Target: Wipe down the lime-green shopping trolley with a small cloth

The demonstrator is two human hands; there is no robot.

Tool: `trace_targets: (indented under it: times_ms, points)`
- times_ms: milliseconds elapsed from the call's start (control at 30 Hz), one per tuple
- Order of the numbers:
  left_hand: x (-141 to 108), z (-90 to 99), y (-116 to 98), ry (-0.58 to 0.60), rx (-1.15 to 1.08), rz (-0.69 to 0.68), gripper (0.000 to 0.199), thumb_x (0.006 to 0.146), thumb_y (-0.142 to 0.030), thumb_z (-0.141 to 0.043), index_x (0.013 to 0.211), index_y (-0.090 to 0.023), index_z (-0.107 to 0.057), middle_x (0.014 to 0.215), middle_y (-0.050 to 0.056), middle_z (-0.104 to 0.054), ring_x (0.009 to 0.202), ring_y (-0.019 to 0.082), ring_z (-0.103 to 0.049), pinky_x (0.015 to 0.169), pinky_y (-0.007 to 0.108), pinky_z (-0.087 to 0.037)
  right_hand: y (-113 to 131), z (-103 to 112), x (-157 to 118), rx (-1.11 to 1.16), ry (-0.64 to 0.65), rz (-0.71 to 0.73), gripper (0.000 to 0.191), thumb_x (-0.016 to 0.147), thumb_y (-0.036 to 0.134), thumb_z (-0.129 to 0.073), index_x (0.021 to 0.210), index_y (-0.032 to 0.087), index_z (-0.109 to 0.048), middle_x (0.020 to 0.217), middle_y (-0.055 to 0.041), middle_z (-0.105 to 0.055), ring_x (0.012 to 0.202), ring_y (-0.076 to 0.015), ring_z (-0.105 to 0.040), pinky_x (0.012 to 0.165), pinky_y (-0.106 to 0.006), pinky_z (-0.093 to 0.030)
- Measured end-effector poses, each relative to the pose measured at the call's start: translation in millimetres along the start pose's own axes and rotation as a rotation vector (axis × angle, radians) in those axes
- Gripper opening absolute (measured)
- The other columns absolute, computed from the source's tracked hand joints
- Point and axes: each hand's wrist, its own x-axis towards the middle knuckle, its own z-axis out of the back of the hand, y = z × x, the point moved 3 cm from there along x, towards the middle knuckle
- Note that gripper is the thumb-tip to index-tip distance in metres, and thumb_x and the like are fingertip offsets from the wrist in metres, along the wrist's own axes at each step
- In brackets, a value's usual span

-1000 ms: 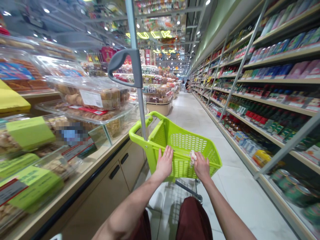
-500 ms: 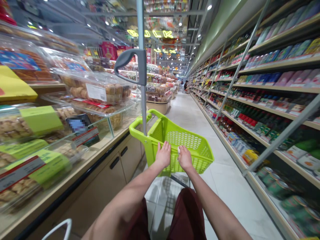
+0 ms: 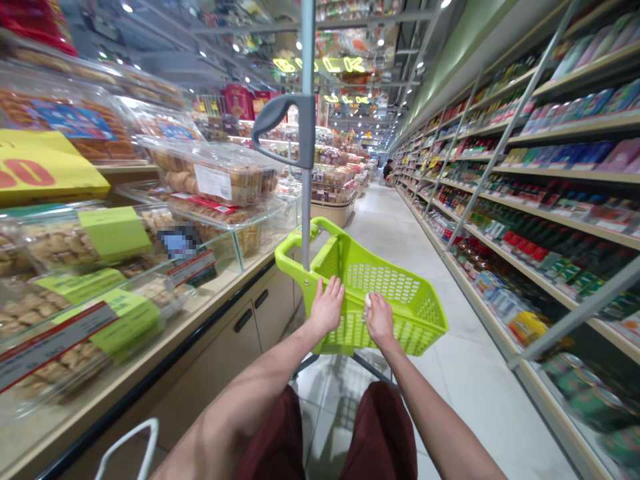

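Shelving (image 3: 565, 217), packed with bottles, cartons and cans, lines the right side of the aisle. Opposite, a long surface (image 3: 200, 317) carries stacked clear food containers (image 3: 215, 173), green labels and a yellow price sign (image 3: 45, 167). Pale tiled floor (image 3: 383, 227) runs between the two. Green shopping cart (image 3: 417, 327) stands on it, directly ahead of the wearer, beside the surface; no goods visible in the part of its basket that shows. Wearer's knees, in maroon trousers (image 3: 385, 427), lie below the cart in view. Upright grey pole (image 3: 307, 200) rises at the cart's handle end, with a grey looped grip (image 3: 285, 127) on it. Left hand (image 3: 327, 307): fingers extended and released, held over the cart's near side; contact cannot be confirmed. Right hand (image 3: 380, 320): fingers curled, grasping a small white wad (image 3: 368, 303), also at the cart's near side, just beside the left hand.
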Motion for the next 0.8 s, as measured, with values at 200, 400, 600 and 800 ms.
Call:
trace_targets:
  times_ms: [200, 400, 600, 800]
  points:
    - [-3.5, 6.9, 13.9, -0.012, -0.005, 0.030, 0.066, 0.070, -0.019, -0.043, 0.133, -0.006, -0.029, 0.143, 0.014, -0.025, 0.134, 0.025, -0.012, 0.107, 0.053, -0.002, -44.3, 4.9, -8.6, 0.008, -0.061, -0.020, 0.044, 0.080, 0.015, -0.030, 0.118, 0.011, -0.050, 0.120, -0.0138, -0.052, 0.115, -0.0238, -0.042, 0.094, -0.041, -0.032]
    - [-6.7, 4.8, 12.7, -0.065, 0.005, 0.058, 0.060, 0.075, -0.019, -0.037, 0.133, -0.004, -0.029, 0.142, 0.015, -0.026, 0.134, 0.026, -0.012, 0.107, 0.052, -0.005, -69.0, 6.3, -7.9, -0.019, -0.155, -0.130, 0.041, 0.078, 0.017, -0.034, 0.114, 0.010, -0.053, 0.115, -0.0151, -0.053, 0.110, -0.0249, -0.045, 0.091, -0.040, -0.036]
    - [-5.8, -1.9, 10.8, -0.079, 0.009, 0.064, 0.063, 0.074, -0.019, -0.038, 0.134, -0.004, -0.027, 0.142, 0.015, -0.026, 0.134, 0.025, -0.009, 0.107, 0.051, -0.005, 2.1, -9.6, 9.6, 0.038, -0.115, 0.085, 0.039, 0.079, 0.013, -0.034, 0.111, 0.012, -0.056, 0.112, -0.0132, -0.055, 0.105, -0.0215, -0.049, 0.090, -0.035, -0.037]
    - [-8.8, -1.3, 17.2, -0.097, -0.013, 0.041, 0.063, 0.072, -0.018, -0.039, 0.133, -0.006, -0.030, 0.142, 0.013, -0.028, 0.134, 0.024, -0.011, 0.107, 0.052, -0.005, -6.0, -3.8, 5.6, 0.035, -0.056, 0.111, 0.042, 0.077, 0.010, -0.033, 0.112, 0.015, -0.056, 0.117, -0.0120, -0.054, 0.110, -0.0214, -0.046, 0.092, -0.037, -0.035]
